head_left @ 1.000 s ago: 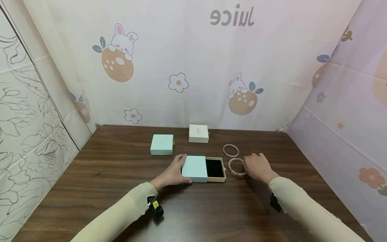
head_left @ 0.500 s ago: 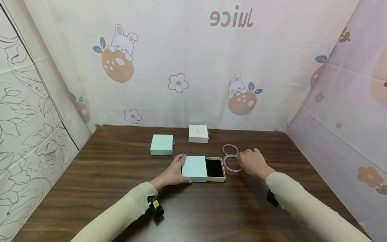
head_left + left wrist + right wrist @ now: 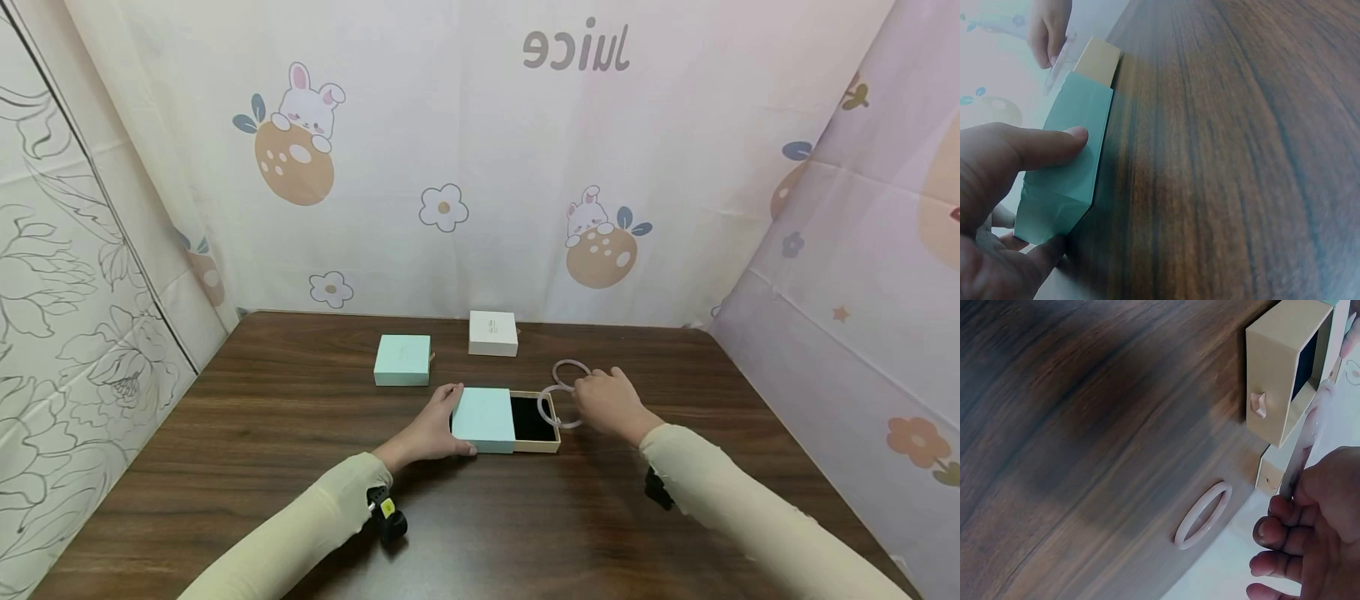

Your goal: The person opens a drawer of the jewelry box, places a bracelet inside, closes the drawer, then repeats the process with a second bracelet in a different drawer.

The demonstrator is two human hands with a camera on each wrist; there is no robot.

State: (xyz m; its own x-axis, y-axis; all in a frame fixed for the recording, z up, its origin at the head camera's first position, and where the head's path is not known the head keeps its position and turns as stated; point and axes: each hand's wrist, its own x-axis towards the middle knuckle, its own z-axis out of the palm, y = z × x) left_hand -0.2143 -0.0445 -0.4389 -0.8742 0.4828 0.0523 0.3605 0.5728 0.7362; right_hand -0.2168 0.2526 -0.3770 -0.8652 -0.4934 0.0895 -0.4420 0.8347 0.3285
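My left hand [image 3: 431, 427] grips the closed end of a mint-green drawer box [image 3: 483, 417], thumb on the near side and fingers round the far side. The box's cream inner drawer [image 3: 1272, 375] is pulled partway out to the right, showing a black lining [image 3: 531, 418]. In my right hand [image 3: 611, 403] a pale pinkish bangle [image 3: 546, 408] is pinched between thumb and fingers, its left part overlapping the drawer's right end in the head view. A second, similar bangle [image 3: 1204, 515] lies on the table just behind the right hand.
A second mint-green box [image 3: 402, 360] stands behind the left hand, and a white box [image 3: 492, 333] sits farther back near the curtain [image 3: 510, 250]. Both are closed. The dark wooden table [image 3: 300, 400] ends at the curtain.
My right hand has moved left, carrying the held bangle from beside the other bangle to over the drawer's right end. The left hand and the boxes have stayed put.
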